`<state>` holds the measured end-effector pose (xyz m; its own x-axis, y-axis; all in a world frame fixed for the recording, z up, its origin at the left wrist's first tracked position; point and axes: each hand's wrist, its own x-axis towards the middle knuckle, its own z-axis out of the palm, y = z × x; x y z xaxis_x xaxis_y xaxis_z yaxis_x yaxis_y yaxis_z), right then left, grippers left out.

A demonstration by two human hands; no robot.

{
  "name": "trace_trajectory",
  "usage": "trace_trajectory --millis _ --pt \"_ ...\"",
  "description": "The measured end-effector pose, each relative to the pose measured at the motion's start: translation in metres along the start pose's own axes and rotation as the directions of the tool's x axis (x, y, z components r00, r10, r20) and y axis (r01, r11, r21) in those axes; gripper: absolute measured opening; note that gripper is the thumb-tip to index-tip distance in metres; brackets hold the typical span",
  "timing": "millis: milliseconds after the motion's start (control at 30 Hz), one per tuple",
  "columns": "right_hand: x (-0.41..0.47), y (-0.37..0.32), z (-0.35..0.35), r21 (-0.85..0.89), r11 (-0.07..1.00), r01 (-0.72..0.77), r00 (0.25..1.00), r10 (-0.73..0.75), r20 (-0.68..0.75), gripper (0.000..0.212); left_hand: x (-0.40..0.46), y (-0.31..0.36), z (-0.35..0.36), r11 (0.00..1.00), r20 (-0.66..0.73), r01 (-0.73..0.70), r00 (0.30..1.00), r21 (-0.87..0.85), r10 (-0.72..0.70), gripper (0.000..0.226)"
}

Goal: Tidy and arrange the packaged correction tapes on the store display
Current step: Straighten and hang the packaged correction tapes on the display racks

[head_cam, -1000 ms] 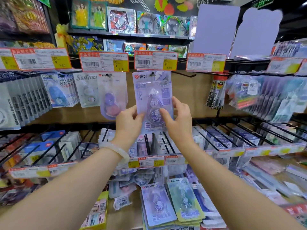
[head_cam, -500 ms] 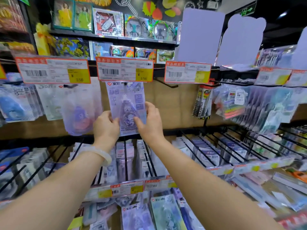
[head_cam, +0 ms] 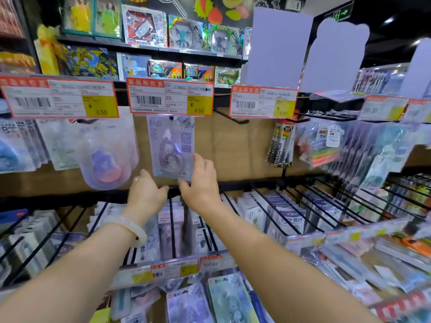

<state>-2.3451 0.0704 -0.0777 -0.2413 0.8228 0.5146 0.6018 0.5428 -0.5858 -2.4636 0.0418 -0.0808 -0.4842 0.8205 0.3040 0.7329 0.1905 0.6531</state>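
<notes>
From the head view, two hands were up at the display. One lilac pack (head_cam: 172,147) hung upright from a peg just under the middle price tag (head_cam: 169,96), its long axis vertical, the tape's pointed tip toward the top; the tag covered the pack's top edge. The right hand (head_cam: 201,185) touched the pack's lower right edge, with its fingers loosely spread and only gently bent, and the thumb reached under the bottom corner. I could not tell if it truly pinched the card. The left hand (head_cam: 146,195) sat just below and left of the pack, apart from it, fingers relaxed and slightly parted, holding nothing. It had a pale bangle (head_cam: 129,227) on the wrist.

Three full price tags ran along the upper rail, with two more blurred at the right. The left tag (head_cam: 60,99) read 3.50, the middle 6.50; the third tag (head_cam: 263,101) was too smeared to read. Left of the lilac pack hung one clear pack (head_cam: 105,164) with a purple and pink dispenser, and further left a blue pack (head_cam: 11,145) cut off by the frame. Below, the wire rack (head_cam: 275,206) held rows of packs I could not count through the blur. The loose packs (head_cam: 210,301) at the bottom were partly hidden by the forearms.
</notes>
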Motion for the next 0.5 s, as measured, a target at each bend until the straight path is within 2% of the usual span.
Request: trace_trajectory --millis 67,133,200,267,367,500 --pt "-0.015 -0.003 0.000 -0.107 0.994 -0.023 0.995 0.033 0.090 0.061 -0.013 -0.003 -0.002 0.999 0.063 -0.004 0.998 0.032 0.002 0.047" --pt "-0.030 -0.007 -0.001 -0.214 0.977 0.002 0.984 0.037 0.176 0.056 -0.027 -0.007 -0.008 0.994 0.096 -0.073 0.993 0.078 0.066 0.046" --pt "-0.045 -0.009 -0.001 -0.294 0.954 0.057 0.981 0.000 0.192 0.050 -0.042 -0.012 -0.016 0.970 0.127 -0.162 0.982 0.180 0.141 0.047" --pt "-0.060 -0.013 -0.002 -0.322 0.942 0.096 0.984 -0.041 0.173 0.048 -0.060 -0.014 -0.024 0.932 0.157 -0.226 0.970 0.282 0.188 0.051" --pt "-0.089 -0.021 -0.006 -0.344 0.934 0.090 0.980 -0.021 0.199 0.050 -0.091 -0.016 -0.036 0.876 0.171 -0.278 0.959 0.394 0.228 0.049" --pt "-0.133 -0.024 -0.003 -0.314 0.937 0.154 0.977 -0.098 0.187 0.042 -0.133 -0.032 -0.045 0.821 0.200 -0.387 0.922 0.420 0.332 0.039"
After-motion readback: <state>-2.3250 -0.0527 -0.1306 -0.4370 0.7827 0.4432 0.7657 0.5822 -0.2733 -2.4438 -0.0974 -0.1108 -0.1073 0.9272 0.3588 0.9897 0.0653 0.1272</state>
